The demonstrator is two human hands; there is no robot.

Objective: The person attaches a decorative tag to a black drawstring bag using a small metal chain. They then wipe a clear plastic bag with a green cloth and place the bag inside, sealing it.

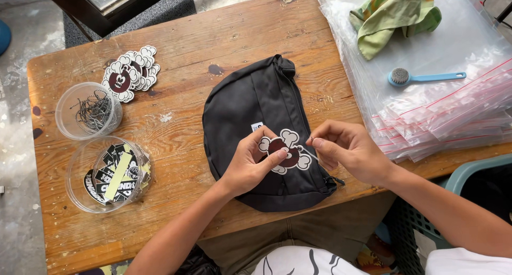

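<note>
While your left hand [250,166] pins the flower-shaped charm [285,151] flat on the black bag [250,102], keep your right hand [346,152] pinching its ball chain [309,154] taut near the zipper.

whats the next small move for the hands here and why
Probably draw the ball chain through with the right hand while the left hand steadies the charm: the chain runs from the charm's edge into the right fingertips, over the black bag.
</note>
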